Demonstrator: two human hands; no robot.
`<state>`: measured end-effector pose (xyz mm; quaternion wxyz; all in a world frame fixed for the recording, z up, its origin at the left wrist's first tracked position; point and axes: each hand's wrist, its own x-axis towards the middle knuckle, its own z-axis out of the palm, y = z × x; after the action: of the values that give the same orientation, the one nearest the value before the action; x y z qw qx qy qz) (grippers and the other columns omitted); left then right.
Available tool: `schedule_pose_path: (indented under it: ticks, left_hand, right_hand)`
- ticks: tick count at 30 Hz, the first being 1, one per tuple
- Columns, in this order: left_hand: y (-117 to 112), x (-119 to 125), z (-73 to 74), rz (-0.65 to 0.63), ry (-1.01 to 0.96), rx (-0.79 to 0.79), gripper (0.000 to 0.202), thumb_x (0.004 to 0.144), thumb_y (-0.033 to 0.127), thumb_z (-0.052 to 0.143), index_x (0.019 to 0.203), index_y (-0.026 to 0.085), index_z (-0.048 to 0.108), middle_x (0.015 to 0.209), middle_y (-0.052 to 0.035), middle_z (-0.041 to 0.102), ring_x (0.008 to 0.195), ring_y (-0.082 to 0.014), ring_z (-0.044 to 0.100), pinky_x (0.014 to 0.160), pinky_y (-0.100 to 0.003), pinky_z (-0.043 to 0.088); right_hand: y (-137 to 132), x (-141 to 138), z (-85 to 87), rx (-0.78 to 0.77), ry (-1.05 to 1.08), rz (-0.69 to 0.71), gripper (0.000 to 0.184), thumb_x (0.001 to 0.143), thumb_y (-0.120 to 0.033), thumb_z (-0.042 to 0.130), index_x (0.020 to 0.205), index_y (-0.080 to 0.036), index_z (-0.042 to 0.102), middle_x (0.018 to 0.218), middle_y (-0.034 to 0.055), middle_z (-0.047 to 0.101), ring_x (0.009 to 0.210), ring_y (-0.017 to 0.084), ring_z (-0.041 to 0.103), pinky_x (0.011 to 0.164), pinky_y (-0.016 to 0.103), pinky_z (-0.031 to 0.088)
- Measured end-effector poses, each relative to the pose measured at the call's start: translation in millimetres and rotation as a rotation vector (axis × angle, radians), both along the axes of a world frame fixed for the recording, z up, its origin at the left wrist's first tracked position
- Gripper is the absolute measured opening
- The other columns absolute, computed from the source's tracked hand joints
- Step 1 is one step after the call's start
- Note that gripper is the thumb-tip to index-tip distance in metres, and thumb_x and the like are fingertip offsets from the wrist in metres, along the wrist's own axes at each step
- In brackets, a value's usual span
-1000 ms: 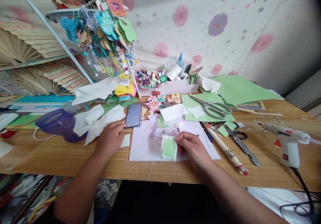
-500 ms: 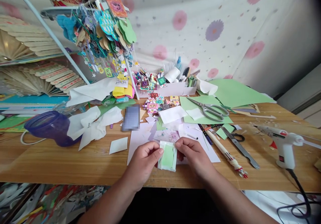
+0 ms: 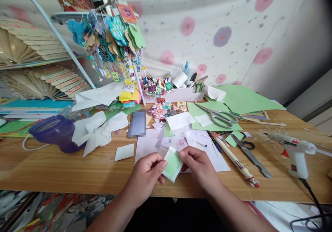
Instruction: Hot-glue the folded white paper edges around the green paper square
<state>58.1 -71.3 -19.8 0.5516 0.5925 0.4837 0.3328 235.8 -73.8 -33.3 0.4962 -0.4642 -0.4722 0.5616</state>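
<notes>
Between my hands is a small rectangular piece of green paper with white folded edges, held tilted just above the front of the table. My left hand pinches its left edge between thumb and fingers. At the upper right edge, my right hand pinches it too, the thumb on top and the fingers partly hidden. Under and behind it lie white sheets of paper, one with faint purplish marks. A white paper rectangle rests on the wood to the left of my hands.
Silver scissors lie on green paper behind. To the right are a white decorated stick, a dark-handled blade and a white glue gun with its cord. A purple container and crumpled white paper are at left.
The green and white paper piece has turned clockwise, from nearly upright to slanted. Both hands still pinch it. The whole view has shifted slightly.
</notes>
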Motion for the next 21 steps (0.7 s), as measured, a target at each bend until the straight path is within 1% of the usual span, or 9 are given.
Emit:
schedule_pose_path:
  ticks: [2,4,7,9,12,14,17,19,21]
  left_hand:
    - [-1,-1,-1.3,-0.012,0.063,0.015,0.032,0.082,0.044,0.057,0.064,0.018,0.053,0.056,0.0025,0.056,0.051,-0.0116,0.054,0.053,-0.023,0.043]
    - [-1,-1,-2.3,-0.037,0.121,0.013,0.03,0.081,0.042,0.057,0.063,0.019,0.052,0.055,0.0023,0.057,0.049,-0.0121,0.054,0.051,-0.023,0.042]
    - [-3,0,-2.5,-0.049,0.138,0.013,0.029,0.08,0.041,0.058,0.061,0.019,0.052,0.054,0.0023,0.057,0.048,-0.0124,0.055,0.049,-0.023,0.042]
    - [-3,0,-2.2,-0.034,0.076,0.014,0.03,0.08,0.043,0.059,0.065,0.018,0.056,0.056,0.0019,0.058,0.051,-0.0125,0.056,0.052,-0.023,0.043]
    - [-3,-1,-3.1,-0.004,-0.079,-0.018,0.033,0.083,0.048,0.057,0.072,0.017,0.061,0.06,0.0002,0.06,0.057,-0.0138,0.059,0.057,-0.024,0.047]
    - [-2,-2,-4.6,0.028,-0.135,-0.035,0.033,0.083,0.047,0.059,0.07,0.017,0.061,0.06,0.0,0.06,0.057,-0.0135,0.058,0.057,-0.024,0.048]
    - [0,-2,-6.7,0.066,-0.137,-0.023,0.03,0.081,0.043,0.063,0.066,0.017,0.06,0.057,0.0013,0.058,0.055,-0.0116,0.055,0.054,-0.022,0.045]
    - [2,-3,-6.9,0.06,-0.131,-0.025,0.029,0.081,0.041,0.063,0.065,0.017,0.061,0.056,0.0017,0.058,0.054,-0.0112,0.054,0.054,-0.021,0.045]
    - [2,-2,-6.2,0.052,-0.143,-0.046,0.029,0.08,0.04,0.064,0.065,0.017,0.062,0.056,0.0019,0.057,0.054,-0.011,0.053,0.053,-0.022,0.045]
  right_hand:
    - [-1,1,1.3,0.03,-0.003,0.039,0.039,0.079,-0.054,0.063,0.069,-0.017,0.061,0.06,-0.0009,0.052,0.059,0.014,0.047,0.057,0.026,0.038]
    - [0,0,1.8,0.047,-0.027,0.058,0.036,0.078,-0.052,0.065,0.071,-0.017,0.063,0.062,-0.0011,0.052,0.059,0.014,0.045,0.056,0.025,0.036]
    - [2,-2,-0.4,0.032,-0.057,0.053,0.033,0.073,-0.048,0.07,0.067,-0.017,0.062,0.058,-0.0021,0.051,0.056,0.013,0.041,0.052,0.025,0.033]
    - [3,-3,-3.4,0.019,-0.037,0.008,0.033,0.073,-0.048,0.071,0.063,-0.018,0.06,0.056,-0.0026,0.05,0.054,0.012,0.04,0.051,0.025,0.032]
    - [4,-6,-7.3,-0.009,0.033,-0.089,0.033,0.071,-0.047,0.072,0.061,-0.018,0.059,0.055,-0.0022,0.051,0.053,0.012,0.041,0.051,0.025,0.032]
    - [4,-7,-8.7,-0.039,0.091,-0.128,0.033,0.069,-0.047,0.074,0.06,-0.019,0.059,0.055,-0.002,0.052,0.052,0.013,0.042,0.052,0.026,0.033]
    - [2,-6,-9.2,-0.086,0.181,-0.106,0.034,0.07,-0.048,0.072,0.058,-0.019,0.057,0.053,-0.0027,0.05,0.051,0.013,0.042,0.051,0.026,0.033]
    - [0,-5,-9.2,-0.103,0.222,-0.072,0.032,0.072,-0.047,0.07,0.06,-0.019,0.059,0.054,-0.0025,0.051,0.052,0.013,0.044,0.052,0.026,0.035]
    - [-1,-2,-9.3,-0.097,0.221,-0.068,0.029,0.073,-0.044,0.07,0.061,-0.019,0.061,0.055,-0.0029,0.052,0.052,0.013,0.044,0.052,0.026,0.034]
